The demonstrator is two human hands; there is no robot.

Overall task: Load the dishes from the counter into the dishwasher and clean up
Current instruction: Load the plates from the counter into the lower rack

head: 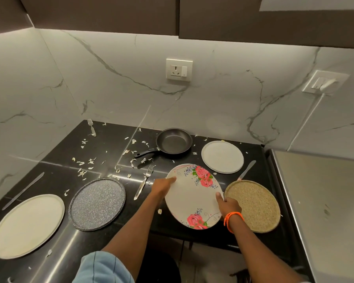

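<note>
Over counter (102,152), hands on floral plate (192,198)

A home kitchen: glossy black stone counter (102,152) under dark wall cabinets (102,13); white veined marble backsplash (131,99); small black frying pan (173,141).

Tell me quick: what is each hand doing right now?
Left hand: grips the left edge of the floral plate.
Right hand: grips the plate's right edge, thumb on top.
</note>
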